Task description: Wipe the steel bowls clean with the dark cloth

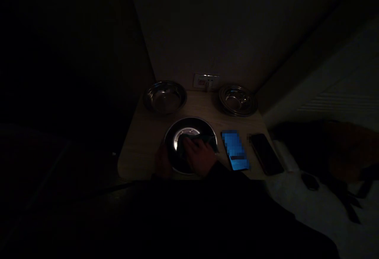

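Note:
A shiny metal bowl [192,121] sits near the front of a small wooden table [134,140]. My left hand [163,162] grips its left rim; the fingers are dim in the low light. Inside the bowl, my right hand [201,157] presses a dark greenish cloth [211,141] against the metal, with fingers bent over it. Part of the cloth spreads to the bowl's right rim. Just right of my right hand lies a phone [235,148] with a lit blue screen.
Another metal bowl [164,98] stands at the back left, and stacked metal bowls [237,101] at the back right. A dark phone [266,154] lies by the table's right edge. A wall socket [206,81] is behind. Dark items [331,152] lie on a pale surface at right.

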`<state>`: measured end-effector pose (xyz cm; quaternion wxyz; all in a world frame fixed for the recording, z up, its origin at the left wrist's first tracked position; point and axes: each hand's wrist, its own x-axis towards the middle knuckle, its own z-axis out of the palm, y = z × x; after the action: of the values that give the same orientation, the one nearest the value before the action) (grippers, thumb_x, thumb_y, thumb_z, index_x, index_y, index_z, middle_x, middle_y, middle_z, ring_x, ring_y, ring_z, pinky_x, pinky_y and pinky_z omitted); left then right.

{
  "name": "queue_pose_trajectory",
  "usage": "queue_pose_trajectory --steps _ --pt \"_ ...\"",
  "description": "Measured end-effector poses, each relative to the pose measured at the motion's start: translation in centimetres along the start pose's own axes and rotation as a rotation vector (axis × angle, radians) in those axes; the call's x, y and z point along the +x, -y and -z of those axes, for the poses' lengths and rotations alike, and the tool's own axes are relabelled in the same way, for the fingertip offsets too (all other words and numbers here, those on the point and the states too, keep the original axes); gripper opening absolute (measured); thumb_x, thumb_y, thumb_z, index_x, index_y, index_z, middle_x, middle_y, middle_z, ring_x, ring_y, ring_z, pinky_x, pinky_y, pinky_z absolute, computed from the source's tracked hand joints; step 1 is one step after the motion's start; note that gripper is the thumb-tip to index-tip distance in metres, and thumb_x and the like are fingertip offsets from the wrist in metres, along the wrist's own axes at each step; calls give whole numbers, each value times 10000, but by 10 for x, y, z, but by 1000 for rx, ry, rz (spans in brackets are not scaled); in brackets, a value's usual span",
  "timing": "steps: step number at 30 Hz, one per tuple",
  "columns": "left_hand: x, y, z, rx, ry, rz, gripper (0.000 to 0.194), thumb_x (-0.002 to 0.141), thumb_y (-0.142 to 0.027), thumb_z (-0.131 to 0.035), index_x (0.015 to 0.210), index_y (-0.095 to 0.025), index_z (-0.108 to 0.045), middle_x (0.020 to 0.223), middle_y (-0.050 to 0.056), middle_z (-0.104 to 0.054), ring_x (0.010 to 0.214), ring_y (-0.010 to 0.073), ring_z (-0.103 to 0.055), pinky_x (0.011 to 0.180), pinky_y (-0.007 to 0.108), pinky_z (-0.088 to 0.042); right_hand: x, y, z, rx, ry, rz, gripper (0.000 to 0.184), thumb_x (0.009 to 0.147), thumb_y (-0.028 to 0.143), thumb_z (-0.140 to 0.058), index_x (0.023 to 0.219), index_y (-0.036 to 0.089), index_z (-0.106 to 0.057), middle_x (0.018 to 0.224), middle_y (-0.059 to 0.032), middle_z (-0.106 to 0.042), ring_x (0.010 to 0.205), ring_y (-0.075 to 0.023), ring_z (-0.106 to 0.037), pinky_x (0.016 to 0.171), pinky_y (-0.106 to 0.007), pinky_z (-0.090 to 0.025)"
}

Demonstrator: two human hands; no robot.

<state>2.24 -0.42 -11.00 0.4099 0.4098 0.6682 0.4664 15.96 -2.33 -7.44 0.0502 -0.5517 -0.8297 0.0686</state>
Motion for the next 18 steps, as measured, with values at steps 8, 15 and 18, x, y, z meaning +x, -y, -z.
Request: queue_pose_trajectory --steps 8,15,18 --pt "-2 -2 2 70 25 -9 384 892 -224 -290 1089 -103 -597 1053 99 -653 966 203 -603 886 332 -462 -23 -5 6 22 137 182 349 901 194 -415 1234 233 -512 1328 -15 -515 1060 -223 -481 827 -410 -413" --pt "0 -2 2 200 -37 17 346 864 -128 -326 1057 -97 -612 1118 118 -635 1044 215 -576 955 357 -423 9 -10 5 -24 16 7 416 909 188 -368 1320 189 -431 1412 -30 -410 1127 -262 -418 834 -427 -426" --pt "1 -1 1 191 -41 9 344 868 -139 -331 1082 -103 -598 1136 113 -624 1065 214 -562 978 364 -404 13 -6 5 -38 16 8 393 909 187 -368 1290 190 -465 1397 -35 -432 1114 -266 -422 825 -433 -432"
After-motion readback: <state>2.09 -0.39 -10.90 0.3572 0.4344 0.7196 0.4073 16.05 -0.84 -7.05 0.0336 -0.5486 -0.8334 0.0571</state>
